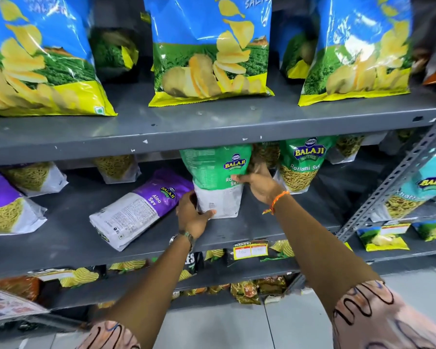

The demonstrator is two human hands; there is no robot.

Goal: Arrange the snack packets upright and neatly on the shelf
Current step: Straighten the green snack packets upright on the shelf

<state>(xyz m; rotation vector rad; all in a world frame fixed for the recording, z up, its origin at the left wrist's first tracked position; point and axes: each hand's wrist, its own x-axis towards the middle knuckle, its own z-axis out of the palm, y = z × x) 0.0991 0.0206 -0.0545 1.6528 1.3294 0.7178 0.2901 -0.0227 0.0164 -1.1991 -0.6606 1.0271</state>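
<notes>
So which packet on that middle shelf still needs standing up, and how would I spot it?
Find the grey middle shelf below the big blue crisp bags. Just left of the green packet both hands are holding lies the purple Aloo Sev packet. It alone lies flat on its side.

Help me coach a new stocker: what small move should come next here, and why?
Probably release the green Ratlami Sev packet: both hands, left hand and right hand, hold it upright on the shelf. Then reach for the purple Aloo Sev packet, which lies tilted on its side beside it.
</notes>
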